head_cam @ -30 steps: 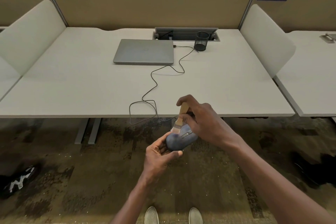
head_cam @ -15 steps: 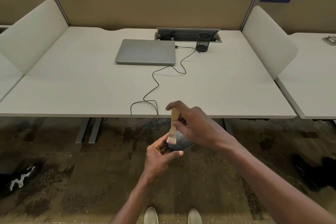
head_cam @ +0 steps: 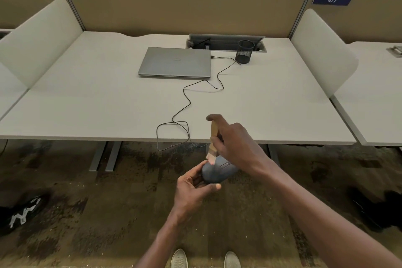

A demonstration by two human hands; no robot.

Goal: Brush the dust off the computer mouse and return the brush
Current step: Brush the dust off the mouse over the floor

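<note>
**Brush tip meeting the mouse's near-left end**

The left hand (head_cam: 193,189) is cupping the computer mouse (head_cam: 217,172) from below and from the left, fingers curled around its rounded end, holding it out in the air in front of the desk (head_cam: 108,104) edge, above the carpet. The right hand (head_cam: 235,146) is closing around the brush (head_cam: 213,137) handle and is the upper of the two. The brush is standing nearly upright, bristles down, touching the mouse's upper left part. The mouse's long axis is running from lower left to upper right, its button end pointing under the right hand; the bristles look blurred, so exact contact is hard to judge. The mesh pen cup (head_cam: 245,51), probably the brush's home, is sitting well apart at the back of the desk, nearer the right hand.
</note>
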